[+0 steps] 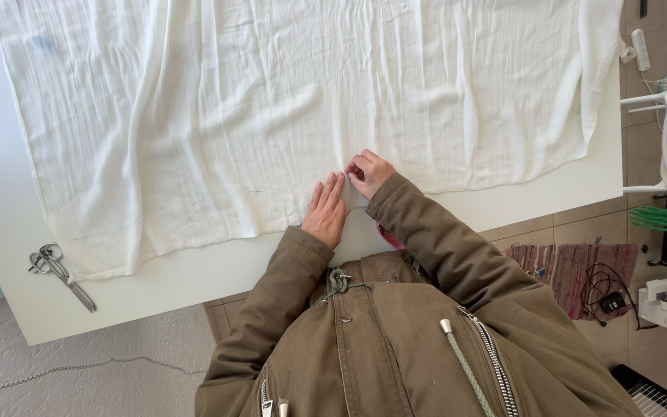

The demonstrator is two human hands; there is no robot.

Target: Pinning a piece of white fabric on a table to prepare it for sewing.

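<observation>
White cloth (287, 116) near table's front edge: left hand (326, 212) flat, pressing hem; right hand (368, 171) pinching it. Scissors (59, 272) lie at the table's left front corner.

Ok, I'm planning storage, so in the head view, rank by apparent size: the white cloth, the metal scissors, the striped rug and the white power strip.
1. Wrinkled white cloth spread over the white table
2. Striped reddish floor rug
3. Metal scissors
4. White power strip

The rug lies on the floor, farther from the camera, so it looks smaller than it is.

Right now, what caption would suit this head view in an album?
Left hand flat and right hand pinching white cloth edge; scissors nearby.
</observation>
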